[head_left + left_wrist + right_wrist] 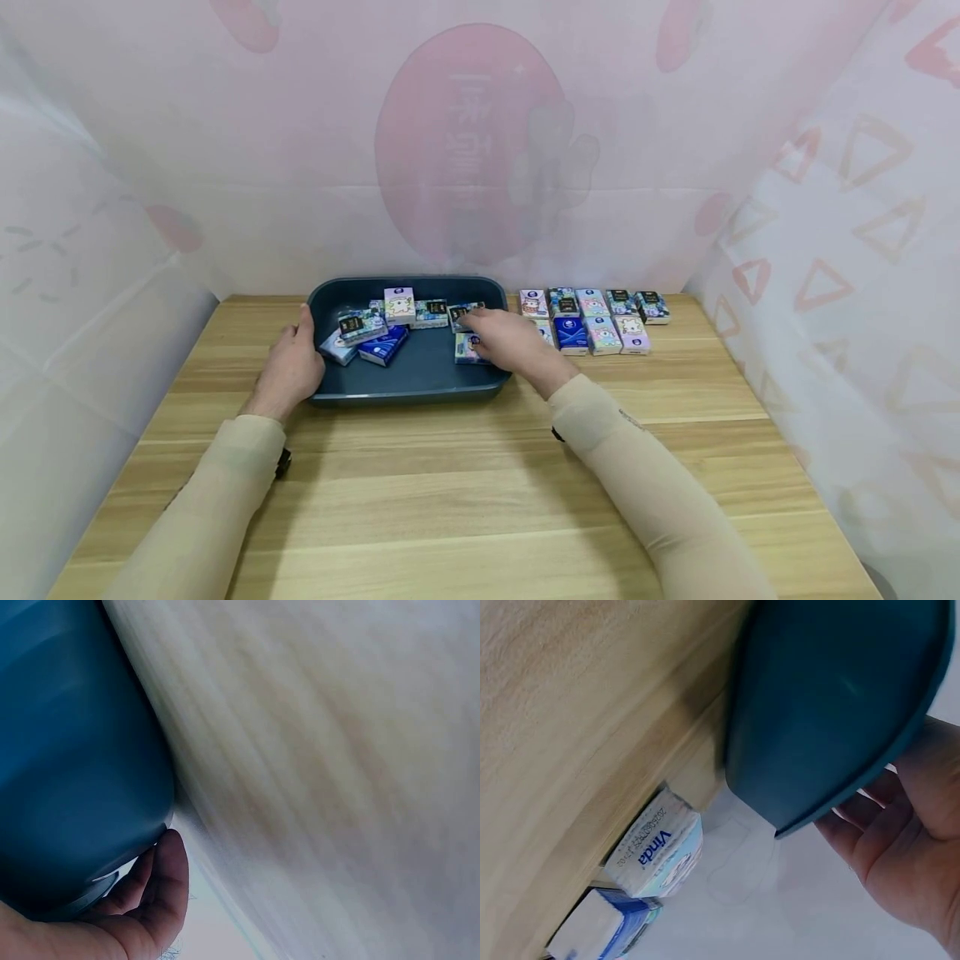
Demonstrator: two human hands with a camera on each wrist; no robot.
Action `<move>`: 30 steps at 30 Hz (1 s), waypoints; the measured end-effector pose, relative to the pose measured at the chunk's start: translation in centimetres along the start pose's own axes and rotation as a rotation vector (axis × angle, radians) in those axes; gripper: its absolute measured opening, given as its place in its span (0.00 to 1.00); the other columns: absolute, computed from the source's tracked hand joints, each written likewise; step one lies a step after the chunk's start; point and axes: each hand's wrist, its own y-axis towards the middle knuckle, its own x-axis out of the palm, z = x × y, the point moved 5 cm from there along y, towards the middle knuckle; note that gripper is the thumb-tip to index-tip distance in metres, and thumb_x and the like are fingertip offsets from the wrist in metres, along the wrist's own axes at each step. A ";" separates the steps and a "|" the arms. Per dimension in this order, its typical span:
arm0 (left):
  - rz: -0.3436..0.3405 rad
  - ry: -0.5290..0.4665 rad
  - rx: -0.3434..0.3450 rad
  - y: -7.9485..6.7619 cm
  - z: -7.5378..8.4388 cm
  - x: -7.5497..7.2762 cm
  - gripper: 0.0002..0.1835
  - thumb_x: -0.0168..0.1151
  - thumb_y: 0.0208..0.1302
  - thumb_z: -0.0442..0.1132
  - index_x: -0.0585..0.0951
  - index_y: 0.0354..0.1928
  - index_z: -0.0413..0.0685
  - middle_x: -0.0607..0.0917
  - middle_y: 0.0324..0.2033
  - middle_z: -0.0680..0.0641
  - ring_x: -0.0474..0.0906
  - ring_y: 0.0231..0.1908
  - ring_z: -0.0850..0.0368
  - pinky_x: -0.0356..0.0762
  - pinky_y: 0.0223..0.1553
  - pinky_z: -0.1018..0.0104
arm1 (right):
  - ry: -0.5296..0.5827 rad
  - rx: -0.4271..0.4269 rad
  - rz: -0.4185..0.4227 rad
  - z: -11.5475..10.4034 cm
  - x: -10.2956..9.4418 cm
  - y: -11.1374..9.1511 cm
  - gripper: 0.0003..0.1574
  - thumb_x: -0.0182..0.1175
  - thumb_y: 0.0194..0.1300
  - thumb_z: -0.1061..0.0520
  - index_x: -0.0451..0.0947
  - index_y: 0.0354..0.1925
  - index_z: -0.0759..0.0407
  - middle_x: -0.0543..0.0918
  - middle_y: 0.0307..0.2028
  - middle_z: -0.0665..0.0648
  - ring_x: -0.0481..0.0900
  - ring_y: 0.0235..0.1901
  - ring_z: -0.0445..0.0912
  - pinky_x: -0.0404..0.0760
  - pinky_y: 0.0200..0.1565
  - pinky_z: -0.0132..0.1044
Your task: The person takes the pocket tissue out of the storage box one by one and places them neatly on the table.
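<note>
The left hand [292,362] has the tray [412,372] by its left end. From the head camera I see the thumb standing up at the rim while the other fingers are lost behind the wall; only the left wrist camera shows those fingers, bent in against the outside of the tray, so that grip is closed on it.

The right hand [512,340] reaches in over the tray's right end. The head view puts its fingertips at a dark floral pack [457,317], with a yellow-and-blue pack [463,351] just in front. From the right wrist the fingers look loosely bent, but their tips dip behind the rim, so I can't tell how wide that grip is or whether it has hold of anything. That same view alone lets me read "Vinda" on the end of a white pack [652,844] on the counter [420,500].

The tray stands on the counter, its packs lying every which way: a light blue pack [335,352] by the left wall, a second floral pack [360,329] and a deep blue pack [386,343] beside it, then a pale character pack [400,308] and a third floral pack [431,313]. To the tray's right, two rows of packs [591,302] sit close together on the counter, the front row partly behind the right hand.
</note>
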 end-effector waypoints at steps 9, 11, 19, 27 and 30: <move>0.001 0.004 -0.001 -0.4 0.5 -0.2 0.49 0.43 0.86 0.29 0.30 0.96 0.43 0.58 0.85 0.12 0.70 0.77 0.14 0.70 0.80 0.15 | -0.152 -0.022 -0.077 -1.4 1.3 1.3 0.31 0.69 0.88 0.52 0.82 0.83 0.49 0.88 0.76 0.57 0.91 0.70 0.54 0.94 0.69 0.52; 0.008 0.009 -0.003 -0.1 0.0 0.0 0.50 0.45 0.85 0.29 0.31 0.97 0.45 0.59 0.85 0.14 0.71 0.76 0.15 0.69 0.81 0.15 | -0.174 -0.015 -0.089 -1.5 1.5 1.5 0.29 0.69 0.88 0.53 0.83 0.81 0.49 0.89 0.74 0.56 0.91 0.69 0.53 0.94 0.67 0.51; 0.003 0.009 0.007 -0.6 0.7 -0.3 0.49 0.45 0.85 0.29 0.32 0.96 0.40 0.60 0.84 0.12 0.73 0.73 0.15 0.73 0.78 0.16 | -0.199 0.012 -0.115 -1.9 1.4 1.6 0.27 0.70 0.87 0.53 0.84 0.79 0.49 0.91 0.70 0.57 0.92 0.66 0.52 0.95 0.65 0.50; 0.008 0.021 0.010 -0.6 0.8 -0.2 0.48 0.42 0.86 0.28 0.31 0.96 0.39 0.59 0.84 0.12 0.72 0.75 0.15 0.72 0.79 0.16 | -0.164 -0.019 -0.105 -2.0 1.1 1.5 0.29 0.71 0.87 0.51 0.83 0.79 0.50 0.91 0.70 0.58 0.92 0.66 0.52 0.94 0.67 0.50; 0.003 0.014 0.011 -0.7 0.9 -0.3 0.48 0.42 0.86 0.28 0.30 0.96 0.40 0.58 0.84 0.11 0.70 0.76 0.14 0.71 0.80 0.16 | -0.124 -0.046 -0.071 -2.2 0.6 1.5 0.29 0.69 0.88 0.50 0.82 0.81 0.50 0.90 0.72 0.58 0.92 0.66 0.53 0.93 0.69 0.50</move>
